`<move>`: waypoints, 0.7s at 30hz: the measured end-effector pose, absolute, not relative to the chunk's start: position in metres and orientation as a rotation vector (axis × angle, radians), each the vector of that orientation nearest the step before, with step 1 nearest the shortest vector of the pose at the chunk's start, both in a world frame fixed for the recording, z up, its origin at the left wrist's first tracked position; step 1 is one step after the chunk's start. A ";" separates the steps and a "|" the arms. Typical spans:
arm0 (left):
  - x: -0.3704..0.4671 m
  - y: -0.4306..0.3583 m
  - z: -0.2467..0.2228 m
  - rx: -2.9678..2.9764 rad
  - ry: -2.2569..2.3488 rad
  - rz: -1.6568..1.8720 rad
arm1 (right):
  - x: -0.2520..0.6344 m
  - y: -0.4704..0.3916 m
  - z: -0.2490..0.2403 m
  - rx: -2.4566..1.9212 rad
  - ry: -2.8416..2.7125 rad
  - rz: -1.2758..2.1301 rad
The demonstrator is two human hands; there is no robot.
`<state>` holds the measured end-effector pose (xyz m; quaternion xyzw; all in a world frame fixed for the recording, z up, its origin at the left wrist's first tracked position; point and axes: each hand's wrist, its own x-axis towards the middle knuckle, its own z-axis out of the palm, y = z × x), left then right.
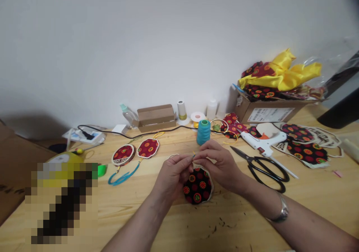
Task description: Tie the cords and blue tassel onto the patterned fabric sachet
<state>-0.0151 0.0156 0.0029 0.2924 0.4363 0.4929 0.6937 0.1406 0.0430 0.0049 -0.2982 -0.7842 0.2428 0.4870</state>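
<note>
My left hand (177, 172) and my right hand (217, 165) meet at the fingertips over the table. Both are closed in a pinch on a thin yellow cord (193, 154), of which only a short end shows, with a hint of blue at the fingers. Just below them is a black fabric ornament (198, 186) with red and orange round motifs and a pale scalloped edge; the left fingers cover part of its left side. Whether the cord joins the ornament is hidden. A teal thread spool (203, 133) stands right behind my right hand.
Black-handled scissors (262, 166) and a white glue gun (265, 143) lie at right, near fabric pieces (307, 152). Two red ornaments (148, 148) with cords lie left. A cardboard box (266, 109) heaped with cloth stands back right; a black cable (151, 133) crosses the back.
</note>
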 end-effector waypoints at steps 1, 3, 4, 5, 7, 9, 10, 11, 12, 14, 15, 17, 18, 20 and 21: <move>-0.015 0.015 0.002 0.659 0.978 1.103 | 0.140 0.043 0.005 -0.744 -1.901 0.615; -0.015 0.015 0.001 0.669 0.991 1.114 | 0.140 0.042 0.006 -0.775 -1.890 0.643; -0.015 0.015 0.001 0.675 1.002 1.122 | 0.140 0.042 0.006 -0.786 -1.887 0.649; -0.015 0.015 0.001 0.683 1.015 1.132 | 0.140 0.042 0.006 -0.795 -1.883 0.652; -0.014 0.015 0.001 0.707 1.044 1.154 | 0.141 0.041 0.007 -0.809 -1.887 0.658; -0.013 0.015 0.002 0.740 1.072 1.167 | 0.141 0.040 0.008 -0.825 -1.906 0.664; -0.013 0.015 0.003 0.763 1.085 1.170 | 0.142 0.039 0.008 -0.834 -1.918 0.665; -0.013 0.015 0.003 0.787 1.100 1.175 | 0.142 0.038 0.009 -0.840 -1.931 0.663; -0.013 0.014 0.004 0.812 1.113 1.179 | 0.142 0.038 0.009 -0.845 -1.945 0.657; -0.013 0.014 0.005 0.855 1.139 1.188 | 0.143 0.037 0.010 -0.852 -1.970 0.639; -0.013 0.014 0.005 0.871 1.148 1.190 | 0.143 0.036 0.010 -0.856 -1.983 0.629; -0.013 0.013 0.005 0.889 1.159 1.190 | 0.143 0.036 0.010 -0.870 -1.998 0.615; -0.013 0.013 0.005 0.891 1.159 1.187 | 0.143 0.036 0.010 -0.875 -1.999 0.611; -0.013 0.013 0.004 0.887 1.150 1.168 | 0.142 0.036 0.010 -0.874 -1.987 0.616; -0.013 0.013 0.003 0.880 1.144 1.161 | 0.142 0.036 0.009 -0.871 -1.975 0.624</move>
